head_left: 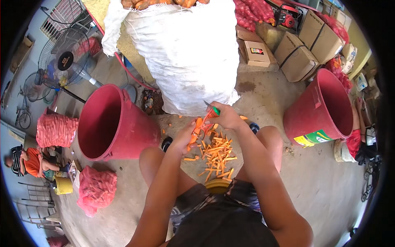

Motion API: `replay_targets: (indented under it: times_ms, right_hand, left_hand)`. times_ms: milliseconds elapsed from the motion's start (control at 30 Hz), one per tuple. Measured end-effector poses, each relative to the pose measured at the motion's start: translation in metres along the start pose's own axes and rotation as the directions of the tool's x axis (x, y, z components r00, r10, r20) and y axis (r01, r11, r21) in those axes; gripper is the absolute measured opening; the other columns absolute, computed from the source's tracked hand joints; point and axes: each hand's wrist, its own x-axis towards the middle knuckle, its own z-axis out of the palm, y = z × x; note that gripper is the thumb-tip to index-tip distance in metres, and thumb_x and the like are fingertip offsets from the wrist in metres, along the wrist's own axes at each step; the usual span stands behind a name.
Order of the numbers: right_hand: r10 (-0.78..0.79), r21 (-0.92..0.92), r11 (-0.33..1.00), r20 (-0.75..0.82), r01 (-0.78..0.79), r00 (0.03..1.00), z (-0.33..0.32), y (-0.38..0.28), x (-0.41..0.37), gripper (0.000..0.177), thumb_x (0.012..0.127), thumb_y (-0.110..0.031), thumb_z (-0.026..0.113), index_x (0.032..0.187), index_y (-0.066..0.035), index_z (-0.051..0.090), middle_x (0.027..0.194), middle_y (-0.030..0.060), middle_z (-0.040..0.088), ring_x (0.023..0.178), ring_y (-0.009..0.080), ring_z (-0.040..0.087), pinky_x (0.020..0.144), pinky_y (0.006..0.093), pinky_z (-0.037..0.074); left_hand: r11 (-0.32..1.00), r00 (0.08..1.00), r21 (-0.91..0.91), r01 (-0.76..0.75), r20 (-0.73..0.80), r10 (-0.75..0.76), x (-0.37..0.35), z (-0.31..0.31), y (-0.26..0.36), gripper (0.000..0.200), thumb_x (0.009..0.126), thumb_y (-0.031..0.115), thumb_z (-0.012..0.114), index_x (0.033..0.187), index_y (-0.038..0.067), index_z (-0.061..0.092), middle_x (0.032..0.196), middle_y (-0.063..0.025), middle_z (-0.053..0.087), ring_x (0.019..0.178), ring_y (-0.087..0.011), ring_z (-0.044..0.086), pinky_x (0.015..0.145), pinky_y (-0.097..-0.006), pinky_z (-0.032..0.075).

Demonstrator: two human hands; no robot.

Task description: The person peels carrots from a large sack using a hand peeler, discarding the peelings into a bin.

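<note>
Between my knees, both hands are close together over a heap of cut orange carrot pieces (218, 153). My left hand (186, 135) is closed around an orange carrot (193, 137), its fingers hiding part of it. My right hand (226, 117) grips a knife (207, 104) whose short blade points up and to the left, away from me. Green shows on the knife by my thumb, and something red (211, 117) lies between the two hands. Just beyond them stands a big white woven sack (189, 57).
Large red bins stand at left (140, 127) and right (304, 109). Filled pink mesh bags (97, 187) sit on the left floor, near a standing fan (66, 61). Cardboard boxes (294, 55) are back right. A person in orange (33, 161) sits far left. Orange-brown roots (152, 3) top the sack.
</note>
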Motion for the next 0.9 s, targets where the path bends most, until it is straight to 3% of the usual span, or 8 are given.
replay_targets:
  times_ms: [100, 167, 300, 333, 400, 600, 767, 900]
  right_hand:
    - [0.155, 0.023, 0.988, 0.034, -0.156, 0.987, -0.007, -0.018, -0.004, 0.045, 0.081, -0.022, 0.09, 0.116, -0.011, 0.065, 0.099, 0.0072, 0.071, 0.095, 0.0189, 0.066, 0.089, 0.0362, 0.053]
    - [-0.018, 0.044, 0.999, 0.023, 0.017, 1.0, -0.001, -0.005, -0.002, 0.043, 0.083, -0.02, 0.088, 0.117, -0.011, 0.064, 0.098, 0.0069, 0.071, 0.096, 0.0183, 0.066, 0.089, 0.0354, 0.053]
    - [-0.051, 0.071, 0.996, -0.01, 0.052, 0.999, -0.003, 0.014, 0.007, 0.042, 0.084, -0.018, 0.087, 0.118, -0.011, 0.063, 0.098, 0.0072, 0.071, 0.097, 0.0178, 0.066, 0.089, 0.035, 0.053]
    - [-0.04, 0.033, 0.998, -0.14, 0.045, 0.989, -0.008, 0.023, 0.011, 0.043, 0.084, -0.02, 0.087, 0.118, -0.01, 0.063, 0.097, 0.0088, 0.072, 0.093, 0.02, 0.067, 0.087, 0.036, 0.054]
    - [0.025, 0.001, 1.0, -0.307, -0.026, 0.951, -0.027, 0.035, 0.022, 0.046, 0.084, -0.023, 0.087, 0.12, -0.011, 0.062, 0.094, 0.0116, 0.073, 0.087, 0.0253, 0.07, 0.083, 0.0394, 0.056]
    - [0.082, 0.017, 0.997, -0.244, -0.08, 0.966, -0.017, 0.011, 0.006, 0.045, 0.082, -0.021, 0.087, 0.119, -0.01, 0.063, 0.092, 0.0087, 0.072, 0.084, 0.0242, 0.069, 0.081, 0.0409, 0.055]
    - [0.159, 0.33, 0.942, -0.263, -0.066, 0.952, -0.014, 0.037, 0.018, 0.043, 0.083, -0.02, 0.088, 0.117, -0.009, 0.065, 0.095, 0.0062, 0.071, 0.089, 0.0175, 0.065, 0.081, 0.0365, 0.054]
    - [0.043, 0.137, 0.991, -0.257, -0.007, 0.966, -0.017, 0.009, 0.003, 0.044, 0.082, -0.017, 0.088, 0.119, -0.012, 0.065, 0.091, 0.0038, 0.069, 0.082, 0.0145, 0.06, 0.075, 0.0333, 0.052]
  left_hand:
    - [0.992, 0.995, 0.11, 0.06, -0.086, -0.051, 0.0, 0.001, 0.001, 0.042, 0.116, 0.039, 0.036, 0.153, 0.021, 0.047, 0.105, -0.0028, 0.065, 0.066, -0.0073, 0.053, 0.039, -0.0196, 0.032]
    - [0.996, 0.996, 0.069, 0.056, -0.067, -0.051, -0.001, -0.001, 0.001, 0.043, 0.116, 0.04, 0.036, 0.152, 0.022, 0.048, 0.107, -0.0014, 0.065, 0.068, -0.0073, 0.054, 0.04, -0.0196, 0.031]
    - [0.996, 0.995, -0.019, 0.09, -0.048, -0.091, -0.002, -0.007, -0.002, 0.045, 0.115, 0.042, 0.039, 0.155, 0.023, 0.047, 0.097, -0.0028, 0.057, 0.068, -0.0115, 0.051, 0.038, -0.02, 0.033]
    - [0.996, 0.995, -0.019, 0.088, -0.048, -0.089, -0.003, -0.009, -0.002, 0.045, 0.115, 0.042, 0.039, 0.155, 0.023, 0.047, 0.097, -0.0028, 0.057, 0.068, -0.0115, 0.051, 0.038, -0.02, 0.033]
    - [0.991, 0.994, 0.078, 0.11, -0.007, -0.11, -0.011, -0.01, -0.001, 0.047, 0.114, 0.044, 0.042, 0.156, 0.024, 0.046, 0.095, -0.0018, 0.055, 0.068, -0.0115, 0.052, 0.038, -0.0198, 0.034]
    - [0.931, 0.996, 0.36, -0.061, -0.042, 0.082, -0.018, -0.004, 0.002, 0.049, 0.112, 0.044, 0.05, 0.157, 0.024, 0.046, 0.095, -0.0003, 0.053, 0.07, -0.009, 0.053, 0.041, -0.0199, 0.035]
    - [0.962, 0.995, 0.253, -0.103, 0.008, 0.104, -0.025, -0.001, 0.004, 0.052, 0.111, 0.044, 0.053, 0.157, 0.021, 0.047, 0.093, -0.0005, 0.053, 0.068, -0.0084, 0.052, 0.043, -0.0212, 0.038]
    - [0.994, 0.994, 0.07, -0.083, -0.061, 0.087, -0.019, -0.001, 0.004, 0.051, 0.11, 0.046, 0.054, 0.15, 0.014, 0.053, 0.091, -0.0017, 0.054, 0.065, -0.0089, 0.051, 0.043, -0.0221, 0.039]
